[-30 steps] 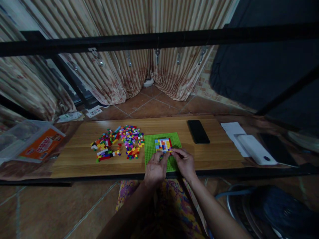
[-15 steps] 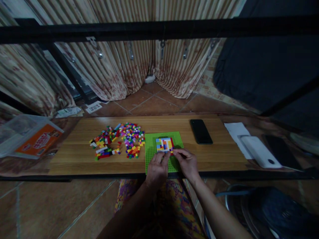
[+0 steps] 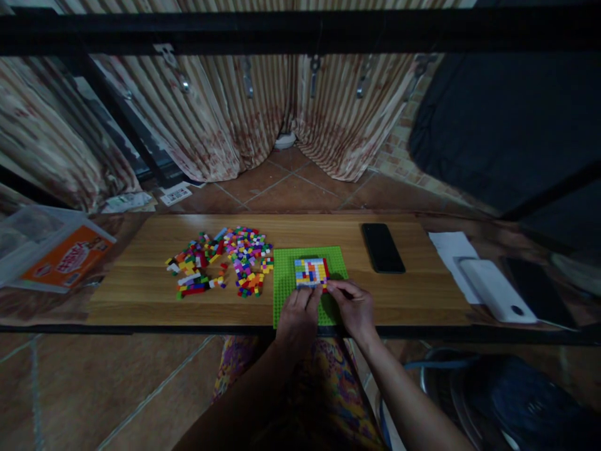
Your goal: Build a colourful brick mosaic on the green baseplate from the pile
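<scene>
On the table lies a green studded baseplate. A patch of small coloured building bricks is set on it, with a red row along its right edge. My left hand rests over the plate's near part, fingers stretched forward, their tips against the patch's near edge. At the near right corner of the patch, my right hand has thumb and index finger pinched together. Whatever is between those fingertips is too small to make out. Both hands' fingertips are close to each other, and they hide the near edge of the patch.
Loose bricks lie heaped left of the baseplate on the wooden table. A black phone lies to the right. Further right are white paper and a white case-like object. A clear plastic box with an orange label stands far left.
The camera view has shifted slightly. My hands stay at the near right corner of the patch, with little visible movement; the bricks look the same.
</scene>
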A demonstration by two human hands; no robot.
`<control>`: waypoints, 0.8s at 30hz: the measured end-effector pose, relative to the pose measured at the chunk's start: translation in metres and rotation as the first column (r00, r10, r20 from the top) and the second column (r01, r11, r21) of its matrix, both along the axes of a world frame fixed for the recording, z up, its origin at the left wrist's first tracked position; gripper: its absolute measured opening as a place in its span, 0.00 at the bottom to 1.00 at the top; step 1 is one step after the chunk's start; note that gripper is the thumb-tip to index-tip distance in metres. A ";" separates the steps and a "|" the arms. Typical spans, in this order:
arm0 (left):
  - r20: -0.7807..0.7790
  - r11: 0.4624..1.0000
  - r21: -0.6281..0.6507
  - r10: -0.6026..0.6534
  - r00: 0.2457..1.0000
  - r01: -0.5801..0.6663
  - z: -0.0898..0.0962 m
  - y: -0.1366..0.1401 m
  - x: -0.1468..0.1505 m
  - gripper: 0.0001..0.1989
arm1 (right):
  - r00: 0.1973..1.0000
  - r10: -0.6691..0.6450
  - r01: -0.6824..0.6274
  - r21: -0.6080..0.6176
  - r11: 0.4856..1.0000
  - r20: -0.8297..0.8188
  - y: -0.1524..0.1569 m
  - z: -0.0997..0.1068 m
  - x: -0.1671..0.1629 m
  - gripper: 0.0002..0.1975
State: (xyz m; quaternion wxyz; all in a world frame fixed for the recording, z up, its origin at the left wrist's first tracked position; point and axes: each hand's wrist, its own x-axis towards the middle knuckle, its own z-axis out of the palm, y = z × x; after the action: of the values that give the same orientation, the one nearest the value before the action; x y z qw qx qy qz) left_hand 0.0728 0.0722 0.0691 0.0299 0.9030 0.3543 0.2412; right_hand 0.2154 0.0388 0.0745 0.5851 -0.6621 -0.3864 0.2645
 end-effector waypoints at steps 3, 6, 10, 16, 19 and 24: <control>-0.002 0.999 -0.041 -0.026 1.000 0.026 0.001 0.000 0.000 0.20 | 1.000 0.008 -0.008 0.000 1.000 0.008 -0.002 0.001 0.000 0.10; 0.059 0.999 -0.032 -0.041 0.997 0.043 0.000 -0.001 -0.002 0.21 | 0.999 -0.023 0.023 0.001 1.000 -0.026 -0.004 0.000 0.004 0.13; 0.162 0.999 0.001 -0.048 0.986 0.049 -0.001 -0.002 -0.004 0.24 | 0.989 -0.092 0.090 -0.020 0.996 -0.114 -0.004 -0.003 0.009 0.19; 0.295 0.990 -0.123 -0.030 0.955 0.069 0.004 -0.009 -0.019 0.20 | 0.992 -0.069 0.068 -0.014 0.998 -0.109 -0.002 -0.006 0.011 0.20; 0.367 0.990 -0.137 0.093 0.926 -0.045 0.005 -0.010 -0.046 0.14 | 0.990 -0.075 0.073 -0.022 0.997 -0.116 -0.002 -0.008 0.015 0.21; 0.418 0.889 -0.170 0.455 0.786 -0.424 0.007 0.006 -0.107 0.11 | 0.995 -0.098 0.098 0.026 0.995 0.002 -0.007 0.002 0.003 0.19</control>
State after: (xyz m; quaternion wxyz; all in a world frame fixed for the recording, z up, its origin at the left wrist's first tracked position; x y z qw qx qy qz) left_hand -0.0345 0.0781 0.0758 0.0837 0.7139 0.5461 0.4301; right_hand 0.2187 0.0314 0.0764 0.6054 -0.6730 -0.3578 0.2292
